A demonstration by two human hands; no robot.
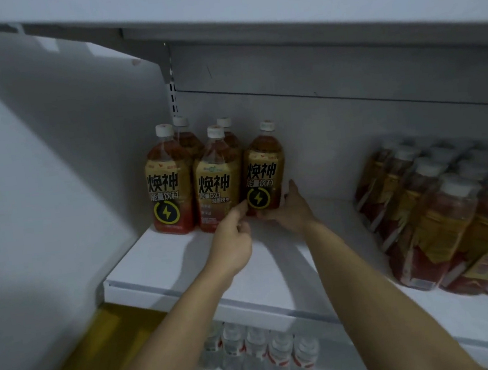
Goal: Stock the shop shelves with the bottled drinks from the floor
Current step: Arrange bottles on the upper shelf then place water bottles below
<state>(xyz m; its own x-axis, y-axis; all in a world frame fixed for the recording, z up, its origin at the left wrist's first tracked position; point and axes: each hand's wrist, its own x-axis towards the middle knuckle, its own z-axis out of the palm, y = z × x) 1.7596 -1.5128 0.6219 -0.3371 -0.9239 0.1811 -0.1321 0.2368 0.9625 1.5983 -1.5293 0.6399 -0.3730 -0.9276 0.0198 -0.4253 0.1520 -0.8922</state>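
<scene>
Two hands set an energy-drink bottle (pixel 263 170) upright on a white shop shelf (pixel 184 261).

Below the shelf's front edge stands a row of clear water bottles (pixel 262 356). Above it, the right hand (pixel 291 213) cups the bottle's lower right side, fingers wrapped around the base, while the left hand (pixel 234 240) has its curled fingers at the lower left and seems to pinch it. The bottle touches four matching bottles (pixel 218 181) grouped in the shelf's left rear corner. A blurred shrink-wrapped pack (pixel 453 221) lies well apart at right, under an upper shelf (pixel 308 10).
</scene>
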